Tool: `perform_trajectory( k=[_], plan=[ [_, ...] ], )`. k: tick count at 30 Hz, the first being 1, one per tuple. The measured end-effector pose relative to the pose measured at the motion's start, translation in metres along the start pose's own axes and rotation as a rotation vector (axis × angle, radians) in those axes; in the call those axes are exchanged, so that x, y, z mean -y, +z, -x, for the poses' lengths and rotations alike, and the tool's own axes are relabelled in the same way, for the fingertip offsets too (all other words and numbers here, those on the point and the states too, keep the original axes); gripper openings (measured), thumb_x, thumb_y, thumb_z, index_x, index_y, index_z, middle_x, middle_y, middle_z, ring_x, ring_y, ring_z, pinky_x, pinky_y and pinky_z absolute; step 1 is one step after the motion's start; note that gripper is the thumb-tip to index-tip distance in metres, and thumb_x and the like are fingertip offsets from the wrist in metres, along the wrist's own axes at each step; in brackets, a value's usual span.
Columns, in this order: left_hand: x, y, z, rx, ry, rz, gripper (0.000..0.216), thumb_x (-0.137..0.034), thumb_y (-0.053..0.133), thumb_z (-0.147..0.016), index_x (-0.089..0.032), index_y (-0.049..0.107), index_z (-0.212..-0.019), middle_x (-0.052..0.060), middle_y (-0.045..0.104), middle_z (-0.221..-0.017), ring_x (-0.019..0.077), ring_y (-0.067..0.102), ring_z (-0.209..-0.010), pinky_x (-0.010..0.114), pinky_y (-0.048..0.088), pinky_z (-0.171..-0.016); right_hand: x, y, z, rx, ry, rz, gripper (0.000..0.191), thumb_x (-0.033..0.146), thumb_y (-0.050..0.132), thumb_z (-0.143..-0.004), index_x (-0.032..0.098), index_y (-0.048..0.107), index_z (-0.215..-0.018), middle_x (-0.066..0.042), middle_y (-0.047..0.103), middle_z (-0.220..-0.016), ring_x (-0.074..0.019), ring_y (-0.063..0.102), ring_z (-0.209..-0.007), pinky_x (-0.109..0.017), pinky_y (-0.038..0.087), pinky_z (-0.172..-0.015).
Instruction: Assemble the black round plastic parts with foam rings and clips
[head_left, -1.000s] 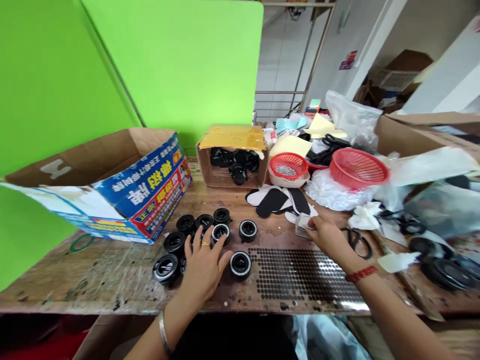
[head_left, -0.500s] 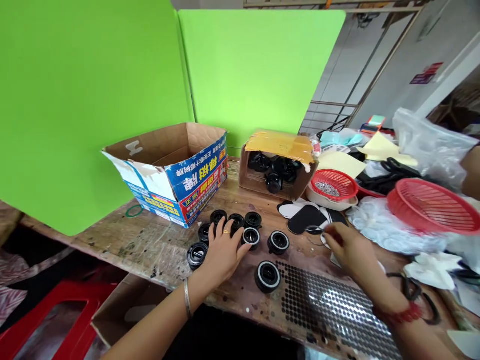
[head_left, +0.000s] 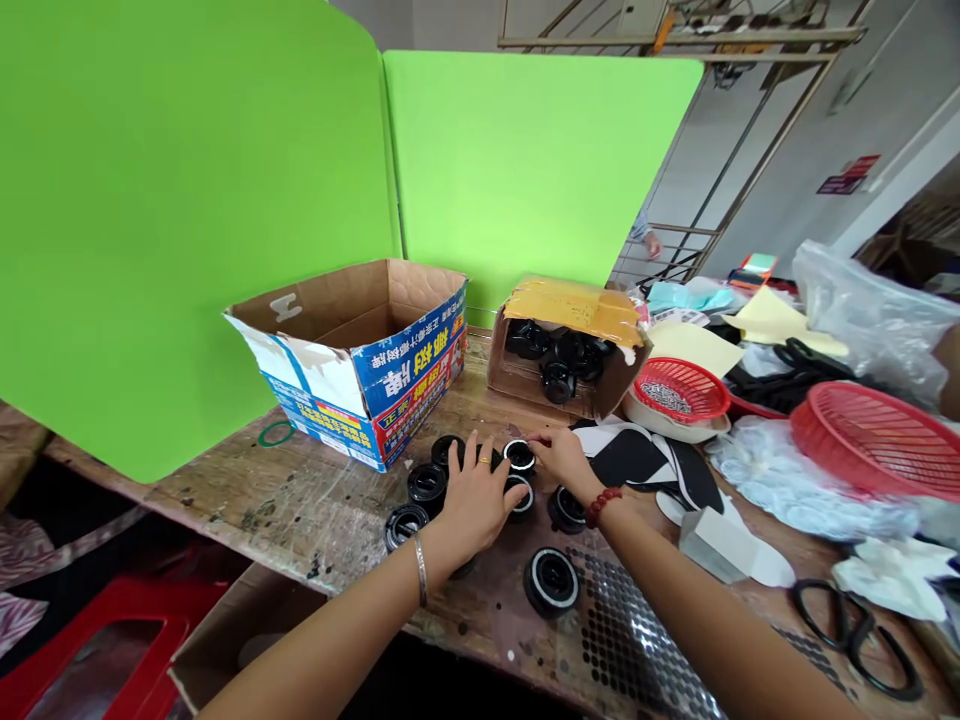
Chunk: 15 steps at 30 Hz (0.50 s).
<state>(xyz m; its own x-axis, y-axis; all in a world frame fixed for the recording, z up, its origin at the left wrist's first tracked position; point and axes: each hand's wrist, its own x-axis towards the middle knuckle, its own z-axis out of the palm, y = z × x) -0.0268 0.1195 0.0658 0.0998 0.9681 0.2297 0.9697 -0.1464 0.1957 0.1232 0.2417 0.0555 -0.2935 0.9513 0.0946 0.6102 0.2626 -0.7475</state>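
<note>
Right hand (head_left: 561, 458) reached white-rimmed cap (head_left: 519, 455).

We see black caps (head_left: 553, 582) with white rims, a blue, red and white printed carton (head_left: 360, 360), red mesh baskets (head_left: 877, 440), bright green screens (head_left: 187, 220) and a stained brown table (head_left: 300, 510).

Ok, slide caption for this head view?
Both hands, left hand and right hand, rest on black round caps on the wooden bench.

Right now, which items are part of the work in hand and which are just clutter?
In hand: left hand and right hand on the black rings; ring by itself; small box of rings.
Lying about: printed carton, red baskets, scissors, green band.
</note>
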Motion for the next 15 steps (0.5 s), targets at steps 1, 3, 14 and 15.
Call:
perform_trajectory(
  k=[1, 3, 14, 15],
  plan=[
    [0.0, 0.001, -0.002, 0.004, 0.002, -0.001, 0.05, -0.052, 0.043, -0.099, -0.019, 0.066, -0.129, 0.019, 0.049, -0.152, 0.0427, 0.031, -0.147, 0.067, 0.026, -0.116, 0.0, 0.0, -0.001, 0.01, -0.001, 0.016, 0.015, 0.015, 0.062, -0.076, 0.019, 0.076, -0.07, -0.006, 0.077, -0.079, -0.0215, 0.071, -0.077, -0.027, 0.052, -0.071],
    [-0.001, 0.001, -0.004, 0.002, 0.005, -0.003, 0.051, -0.053, 0.042, -0.099, -0.019, 0.068, -0.125, 0.018, 0.05, -0.151, 0.0424, 0.031, -0.147, 0.068, 0.026, -0.116, -0.002, -0.001, -0.002, 0.033, 0.008, 0.039, 0.017, 0.013, 0.063, -0.077, 0.02, 0.077, -0.072, -0.006, 0.078, -0.083, -0.0219, 0.071, -0.082, -0.027, 0.052, -0.074],
    [-0.003, 0.001, -0.007, 0.001, 0.04, -0.083, 0.05, -0.053, 0.046, -0.098, -0.019, 0.069, -0.126, 0.02, 0.057, -0.143, 0.0421, 0.036, -0.145, 0.069, 0.027, -0.115, -0.006, 0.0, -0.011, 0.061, 0.113, 0.083, 0.01, 0.016, 0.074, -0.077, 0.013, 0.068, -0.07, 0.003, 0.06, -0.05, -0.0115, 0.056, -0.046, -0.021, 0.041, -0.048],
    [-0.003, 0.002, -0.007, -0.003, 0.044, -0.091, 0.049, -0.052, 0.047, -0.097, -0.018, 0.069, -0.126, 0.019, 0.058, -0.143, 0.042, 0.037, -0.144, 0.069, 0.027, -0.115, -0.003, -0.002, -0.004, 0.033, 0.085, 0.091, 0.01, 0.016, 0.073, -0.078, 0.014, 0.068, -0.07, 0.001, 0.063, -0.054, -0.0129, 0.059, -0.051, -0.022, 0.043, -0.052]
  ],
)
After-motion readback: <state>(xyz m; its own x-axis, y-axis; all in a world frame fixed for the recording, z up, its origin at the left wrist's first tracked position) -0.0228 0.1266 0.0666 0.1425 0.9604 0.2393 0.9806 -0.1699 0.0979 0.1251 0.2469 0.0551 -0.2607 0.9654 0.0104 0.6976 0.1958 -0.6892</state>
